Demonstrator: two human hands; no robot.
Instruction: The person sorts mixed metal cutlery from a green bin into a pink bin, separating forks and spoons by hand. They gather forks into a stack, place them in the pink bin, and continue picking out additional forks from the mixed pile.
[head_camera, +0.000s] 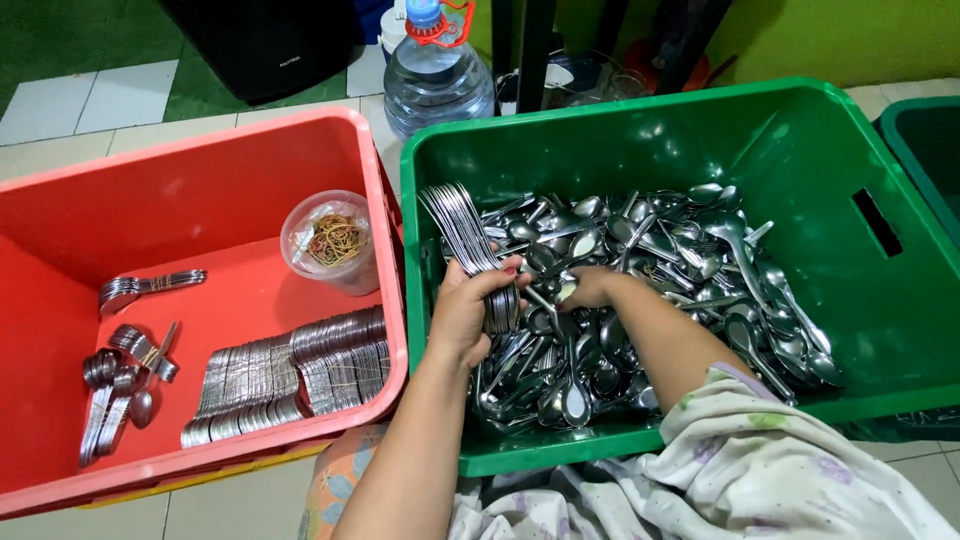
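My left hand grips a fanned stack of metal spoons by their bowls, handles pointing up and away, at the left side of the green crate. My right hand reaches down into the loose heap of metal spoons that fills the crate's bottom, fingers touching a spoon among them. Whether it has closed on one I cannot tell.
A red crate on the left holds rows of bundled spoons, a few smaller bundles and a clear plastic cup of rubber bands. A large water bottle stands behind. Another green bin's edge shows at right.
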